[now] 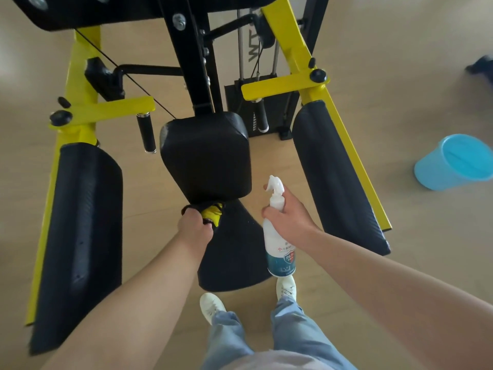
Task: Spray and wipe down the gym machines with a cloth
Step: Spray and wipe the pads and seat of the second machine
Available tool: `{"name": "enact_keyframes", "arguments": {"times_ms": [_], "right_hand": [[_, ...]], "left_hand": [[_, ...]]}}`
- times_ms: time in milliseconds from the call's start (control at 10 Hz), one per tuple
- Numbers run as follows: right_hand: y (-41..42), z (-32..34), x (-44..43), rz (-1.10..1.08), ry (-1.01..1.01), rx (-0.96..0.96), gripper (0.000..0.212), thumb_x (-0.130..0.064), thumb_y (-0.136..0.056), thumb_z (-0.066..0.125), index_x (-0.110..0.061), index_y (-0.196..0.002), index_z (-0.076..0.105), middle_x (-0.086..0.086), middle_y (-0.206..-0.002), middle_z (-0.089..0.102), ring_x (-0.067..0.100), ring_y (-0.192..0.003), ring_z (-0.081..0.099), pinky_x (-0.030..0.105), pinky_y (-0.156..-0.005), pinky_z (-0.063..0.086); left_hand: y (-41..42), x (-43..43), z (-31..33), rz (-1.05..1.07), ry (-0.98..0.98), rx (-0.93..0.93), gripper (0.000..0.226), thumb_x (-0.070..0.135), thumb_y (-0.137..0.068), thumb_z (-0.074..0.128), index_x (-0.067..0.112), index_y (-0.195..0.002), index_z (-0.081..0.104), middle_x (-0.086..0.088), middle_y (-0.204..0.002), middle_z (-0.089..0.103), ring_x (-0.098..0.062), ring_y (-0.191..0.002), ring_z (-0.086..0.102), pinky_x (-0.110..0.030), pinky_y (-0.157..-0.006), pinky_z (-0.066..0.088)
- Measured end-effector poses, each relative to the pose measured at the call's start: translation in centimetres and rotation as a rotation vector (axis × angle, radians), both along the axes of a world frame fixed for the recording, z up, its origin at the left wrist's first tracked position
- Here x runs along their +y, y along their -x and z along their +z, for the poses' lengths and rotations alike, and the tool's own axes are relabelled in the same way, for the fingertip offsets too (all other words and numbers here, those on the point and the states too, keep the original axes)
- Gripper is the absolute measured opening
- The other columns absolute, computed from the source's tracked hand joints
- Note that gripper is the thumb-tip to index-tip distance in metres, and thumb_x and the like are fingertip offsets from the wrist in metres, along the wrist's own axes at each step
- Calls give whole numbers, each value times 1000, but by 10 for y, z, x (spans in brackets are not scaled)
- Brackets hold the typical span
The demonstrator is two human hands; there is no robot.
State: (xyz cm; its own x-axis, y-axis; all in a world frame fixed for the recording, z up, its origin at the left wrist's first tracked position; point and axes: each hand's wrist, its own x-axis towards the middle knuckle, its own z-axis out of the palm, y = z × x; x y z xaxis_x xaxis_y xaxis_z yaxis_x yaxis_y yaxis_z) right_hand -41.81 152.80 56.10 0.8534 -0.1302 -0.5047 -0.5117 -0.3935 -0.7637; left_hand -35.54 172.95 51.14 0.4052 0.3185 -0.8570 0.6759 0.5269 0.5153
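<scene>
A yellow and black gym machine (88,113) stands in front of me on the wooden floor. Its black back pad (206,153) sits above a black seat pad (234,252). My left hand (194,228) grips a black and yellow cloth (210,212) pressed into the gap between the two pads. To the right of the seat, my right hand (288,217) holds a white spray bottle (278,236) upright by its neck, nozzle pointing left toward the back pad.
Long black arm pads lie on both sides, the left pad (80,236) and the right pad (336,177). A blue bucket (453,161) lies tilted on the floor at right. My white shoes (213,305) stand just below the seat.
</scene>
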Motion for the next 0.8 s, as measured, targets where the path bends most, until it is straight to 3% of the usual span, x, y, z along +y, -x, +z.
{"name": "enact_keyframes", "arguments": {"times_ms": [100, 200, 300, 400, 500, 600, 700, 800], "right_hand": [[5, -6, -6, -10, -24, -7, 37, -27, -100, 61, -39, -132, 48, -6, -96, 63, 15, -90, 65, 29, -72, 52], [9, -10, -10, -14, -30, -19, 37, -25, -98, 62, -38, -130, 49, -3, -94, 64, 15, -88, 66, 30, -72, 52], [11, -14, -14, -16, -25, -9, 40, -25, -96, 63, -38, -131, 49, -2, -93, 65, 17, -88, 67, 32, -73, 53], [12, -17, -17, -17, -5, -8, 41, -24, -95, 64, -39, -130, 49, -3, -97, 67, 16, -90, 67, 32, -74, 54], [12, -19, -16, 1, -2, -11, 43, -25, -96, 63, -39, -134, 50, -4, -103, 68, 18, -95, 68, 37, -82, 57], [13, -22, -12, 56, 21, 9, 47, -27, -98, 62, -37, -141, 45, -4, -98, 65, 19, -92, 66, 39, -81, 56], [15, -21, -3, 152, 42, 16, 45, -27, -99, 60, -37, -140, 44, -6, -94, 62, 17, -89, 65, 36, -78, 55], [16, -12, 12, 272, 43, 19, 42, -29, -100, 62, -38, -137, 44, -6, -101, 64, 15, -91, 64, 31, -76, 54]], "left_hand": [[-7, -15, -6, 108, 130, -18, 45, 14, -110, 32, 6, -154, 39, -10, -153, 47, -31, -140, 48, -44, -108, 44], [-3, -38, 1, 83, 259, -14, 37, 6, -105, 35, 7, -134, 59, -15, -124, 65, -33, -105, 62, -43, -93, 52], [-4, -62, 9, -43, 271, 7, 25, 1, -102, 38, 4, -101, 64, -17, -108, 67, -32, -91, 63, -42, -90, 49], [-3, -73, 5, -201, 274, 5, 21, 8, -103, 47, 5, -111, 65, -19, -118, 68, -35, -108, 65, -45, -100, 51], [8, -64, -6, -381, 194, 21, 24, 25, -101, 61, 14, -123, 62, -16, -123, 68, -35, -110, 67, -46, -93, 56], [19, -43, -27, -469, 86, 95, 42, 49, -98, 60, 19, -128, 55, -10, -131, 63, -33, -114, 65, -47, -101, 53], [29, -23, -34, -469, 92, 111, 58, 63, -95, 53, 20, -135, 53, -4, -139, 60, -29, -121, 61, -45, -111, 47], [43, -12, -2, -379, 152, 5, 47, 53, -103, 50, 16, -130, 62, -10, -125, 70, -27, -111, 68, -41, -105, 51]]}}
